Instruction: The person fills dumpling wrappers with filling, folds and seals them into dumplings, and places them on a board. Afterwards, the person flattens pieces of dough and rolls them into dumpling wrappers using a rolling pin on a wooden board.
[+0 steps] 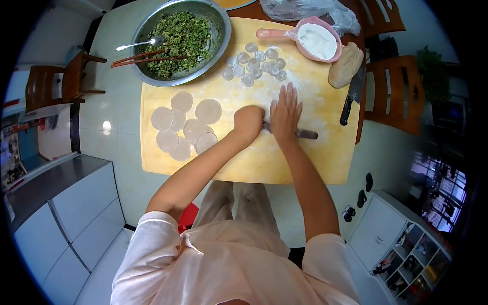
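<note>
My right hand [286, 113] lies flat across a rolling pin [307, 134], fingers stretched forward over the floury board. Close beside it, my left hand [249, 122] is closed at the pin's left end; whatever its fingers hold is hidden. Left of my hands, several thin round dough wrappers [208, 111] lie spread out, some overlapping. Ahead of them sits a cluster of small flattened dough pieces [255, 63] dusted with flour.
A metal bowl [222, 48] of chopped green filling [183, 38] holds a spoon [141, 43] and chopsticks [137, 58]. At right are a pink scoop [272, 33] of flour [317, 41], a dough lump [345, 66] and a knife [351, 99] near the board's edge. A plastic bag [310, 11] lies behind.
</note>
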The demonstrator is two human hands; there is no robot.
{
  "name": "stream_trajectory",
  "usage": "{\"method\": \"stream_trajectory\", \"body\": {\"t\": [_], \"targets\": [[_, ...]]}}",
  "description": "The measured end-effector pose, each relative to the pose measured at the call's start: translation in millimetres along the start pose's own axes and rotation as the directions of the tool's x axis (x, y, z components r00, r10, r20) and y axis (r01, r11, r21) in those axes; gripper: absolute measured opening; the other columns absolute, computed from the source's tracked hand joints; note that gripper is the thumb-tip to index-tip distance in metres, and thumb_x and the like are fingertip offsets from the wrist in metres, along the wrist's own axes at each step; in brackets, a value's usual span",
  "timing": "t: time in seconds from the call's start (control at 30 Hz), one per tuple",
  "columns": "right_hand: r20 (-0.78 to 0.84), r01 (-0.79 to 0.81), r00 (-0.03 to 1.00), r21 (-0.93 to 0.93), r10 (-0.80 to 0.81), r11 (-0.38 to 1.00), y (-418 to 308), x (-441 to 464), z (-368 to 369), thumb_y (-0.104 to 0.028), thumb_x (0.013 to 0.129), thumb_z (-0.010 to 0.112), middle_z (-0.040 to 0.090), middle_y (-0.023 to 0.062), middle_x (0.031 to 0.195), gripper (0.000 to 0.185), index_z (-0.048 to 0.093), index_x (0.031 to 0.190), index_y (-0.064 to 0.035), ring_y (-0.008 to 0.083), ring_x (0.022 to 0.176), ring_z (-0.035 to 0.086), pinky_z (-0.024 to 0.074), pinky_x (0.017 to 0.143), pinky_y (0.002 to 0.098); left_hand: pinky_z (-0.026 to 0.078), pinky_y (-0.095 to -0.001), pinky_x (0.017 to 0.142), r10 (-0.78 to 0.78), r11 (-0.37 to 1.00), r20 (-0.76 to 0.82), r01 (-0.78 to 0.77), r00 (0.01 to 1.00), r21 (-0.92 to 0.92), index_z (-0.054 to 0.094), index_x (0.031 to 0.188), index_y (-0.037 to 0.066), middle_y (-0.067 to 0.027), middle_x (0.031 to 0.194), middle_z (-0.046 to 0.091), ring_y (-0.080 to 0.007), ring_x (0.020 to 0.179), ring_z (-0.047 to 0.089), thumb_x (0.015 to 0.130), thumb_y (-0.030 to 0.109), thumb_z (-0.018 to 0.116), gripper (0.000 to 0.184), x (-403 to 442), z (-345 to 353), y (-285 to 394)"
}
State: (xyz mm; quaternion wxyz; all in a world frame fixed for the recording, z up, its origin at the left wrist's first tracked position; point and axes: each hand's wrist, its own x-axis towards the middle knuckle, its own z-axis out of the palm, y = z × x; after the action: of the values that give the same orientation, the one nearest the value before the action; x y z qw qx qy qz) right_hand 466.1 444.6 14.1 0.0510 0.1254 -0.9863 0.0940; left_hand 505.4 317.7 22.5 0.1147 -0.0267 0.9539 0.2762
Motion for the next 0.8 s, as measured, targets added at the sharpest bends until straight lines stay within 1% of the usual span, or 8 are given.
{"method": "stream_trajectory", "body": {"t": [0.1, 0.2, 0.27, 0.33, 0.53, 0.63, 0.73, 0.8], "targets": [[0.005, -0.016, 1.000, 0.014, 0.016, 1.000, 1.0, -5.6, -0.1, -0.020, 0.088, 0.058, 0.033, 0.0141, 0.151, 0.055, 0.045, 0.139, -0.0055, 0.0319, 0.138, 0.032, 0.0317, 0.105, 0.0548, 0.050, -0.0425, 0.066, -0.035, 0.999, 0.085, 0.034, 0.996, 0.010, 0.069, 0.075, 0.008, -0.0166, 0.075, 0.066, -0.0332, 0.073, 0.065, 0.071, 0.017, 0.068, 0.010, 8.8, -3.8, 1.1], [0.044, 0.050, 0.998, 0.052, -0.052, 0.997, 3.9, -80.4, -12.9, -0.019, 0.088, 0.058, 0.034, 0.0141, 0.151, 0.055, 0.044, 0.139, -0.0054, 0.0315, 0.138, 0.033, 0.0310, 0.106, 0.0548, 0.051, -0.0396, 0.065, -0.123, 0.954, -0.077, 0.096, 0.989, -0.284, 0.069, 0.076, 0.006, -0.0158, 0.074, 0.067, -0.0305, 0.069, 0.065, 0.072, 0.016, 0.068, 0.010, -4.5, 6.5, -20.5], [0.093, 0.080, 0.992, 0.018, -0.081, 0.997, 3.2, -106.5, -26.3, -0.018, 0.088, 0.057, 0.035, 0.0140, 0.151, 0.054, 0.044, 0.139, -0.0056, 0.0315, 0.138, 0.034, 0.0305, 0.106, 0.0550, 0.051, -0.0386, 0.066, -0.250, 0.802, 0.110, 0.270, 0.962, -0.533, 0.068, 0.072, 0.009, -0.0127, 0.075, 0.067, -0.0302, 0.071, 0.064, 0.069, 0.015, 0.069, 0.007, -10.5, 5.4, -37.9], [0.091, 0.095, 0.991, 0.012, -0.096, 0.995, 0.7, -98.9, -28.3, -0.018, 0.089, 0.056, 0.035, 0.0139, 0.151, 0.053, 0.044, 0.139, -0.0056, 0.0315, 0.138, 0.034, 0.0302, 0.106, 0.0550, 0.050, -0.0411, 0.066, -0.180, 0.760, 0.235, 0.287, 0.955, -0.583, 0.067, 0.073, 0.009, -0.0126, 0.077, 0.067, -0.0315, 0.072, 0.064, 0.068, 0.015, 0.069, 0.008, -17.7, 0.9, -41.6], [0.039, 0.028, 0.999, -0.034, -0.027, 0.999, -2.6, 15.3, 2.7, -0.024, 0.090, 0.057, 0.032, 0.0140, 0.152, 0.053, 0.044, 0.138, -0.0053, 0.0303, 0.141, 0.029, 0.0297, 0.108, 0.0543, 0.050, -0.0469, 0.067, -0.018, 1.000, 0.019, 0.018, 1.000, -0.023, 0.067, 0.072, 0.009, -0.0192, 0.078, 0.066, -0.0361, 0.077, 0.065, 0.067, 0.009, 0.063, 0.006, 3.2, -5.2, -0.5], [0.029, -0.004, 1.000, 0.010, 0.003, 1.000, 0.5, -14.3, 4.4, -0.025, 0.089, 0.059, 0.032, 0.0141, 0.152, 0.057, 0.042, 0.140, -0.0053, 0.0311, 0.140, 0.030, 0.0292, 0.108, 0.0540, 0.051, -0.0453, 0.067, -0.040, 0.997, 0.048, 0.043, 0.998, -0.065, 0.069, 0.072, 0.009, -0.0178, 0.077, 0.067, -0.0347, 0.075, 0.065, 0.069, 0.012, 0.064, 0.007, 2.3, -12.4, -3.7], [0.091, 0.048, 0.995, 0.017, -0.049, 0.999, 2.5, -89.7, -15.4, -0.022, 0.085, 0.063, 0.032, 0.0139, 0.152, 0.061, 0.043, 0.139, -0.0042, 0.0316, 0.139, 0.031, 0.0288, 0.108, 0.0529, 0.051, -0.0416, 0.067, -0.209, 0.900, -0.043, 0.175, 0.977, -0.398, 0.070, 0.074, 0.010, -0.0146, 0.076, 0.068, -0.0317, 0.074, 0.066, 0.072, 0.014, 0.066, 0.006, -8.5, -3.1, -25.4], [0.123, 0.086, 0.989, -0.005, -0.084, 0.996, 2.0, -110.5, -28.5, -0.020, 0.084, 0.063, 0.034, 0.0139, 0.151, 0.059, 0.045, 0.138, -0.0045, 0.0314, 0.137, 0.033, 0.0302, 0.106, 0.0534, 0.051, -0.0382, 0.066, -0.276, 0.756, 0.130, 0.298, 0.952, -0.583, 0.069, 0.075, 0.011, -0.0109, 0.076, 0.068, -0.0283, 0.072, 0.065, 0.072, 0.016, 0.069, 0.006, -11.3, 9.3, -48.2]]}}
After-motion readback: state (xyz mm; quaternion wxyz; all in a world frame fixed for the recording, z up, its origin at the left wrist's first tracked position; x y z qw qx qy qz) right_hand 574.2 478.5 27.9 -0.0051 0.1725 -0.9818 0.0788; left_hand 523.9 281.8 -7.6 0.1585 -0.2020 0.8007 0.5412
